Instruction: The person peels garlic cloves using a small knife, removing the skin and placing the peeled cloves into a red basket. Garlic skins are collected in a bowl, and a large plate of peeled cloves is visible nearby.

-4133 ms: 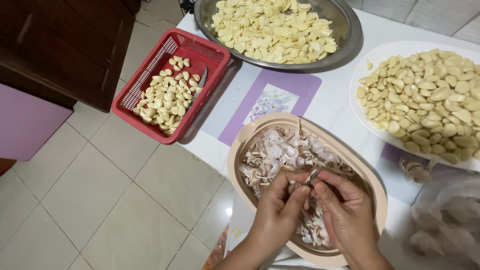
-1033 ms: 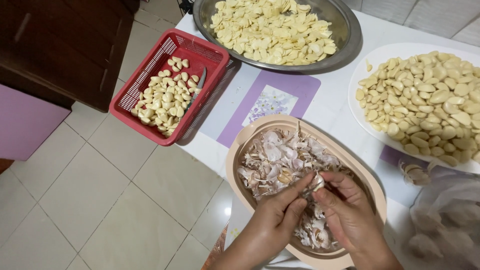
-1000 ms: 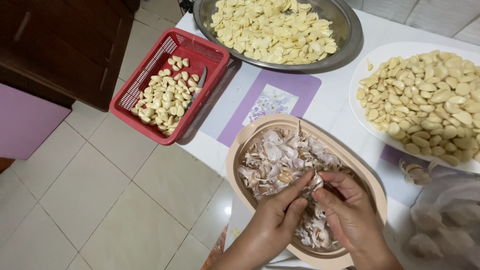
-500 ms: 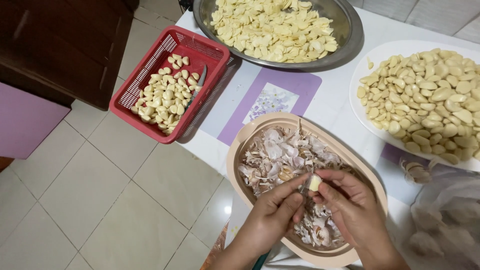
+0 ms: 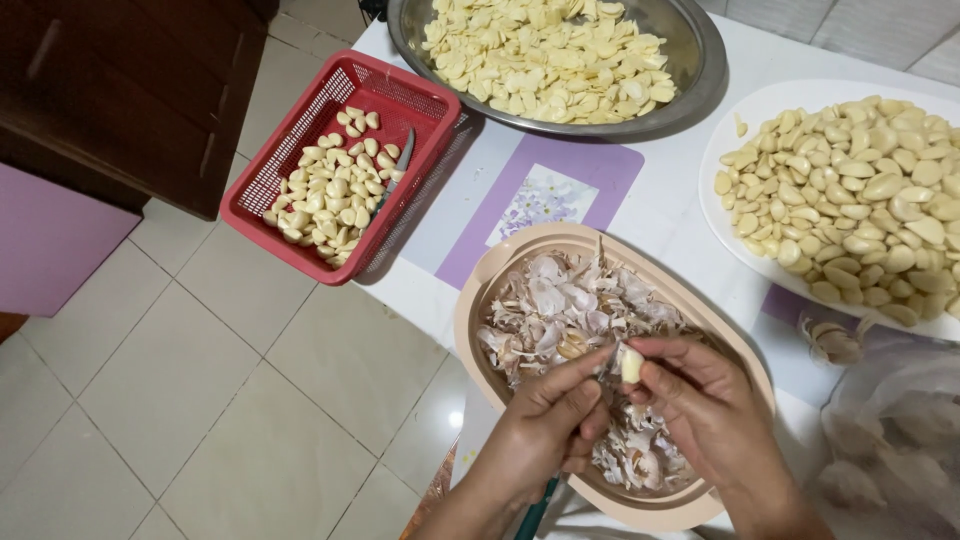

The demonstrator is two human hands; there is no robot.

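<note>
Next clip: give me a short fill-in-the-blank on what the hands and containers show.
1. The right hand pinches a peeled garlic ____ above the beige oval dish.
2. The beige oval dish is full of papery garlic ____.
3. A knife lies in the ____ basket with peeled cloves.
4. The sliced garlic sits in the round ____ bowl.

Missing words: clove; skins; red; metal

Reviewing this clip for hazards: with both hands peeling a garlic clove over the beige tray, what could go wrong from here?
1. The left hand works a small knife close to the right hand fingertips on the garlic clove; a slip could nick a finger.
2. The red basket overhangs the table edge; a bump could tip it.
3. The beige tray of skins also sits near the edge.
</note>
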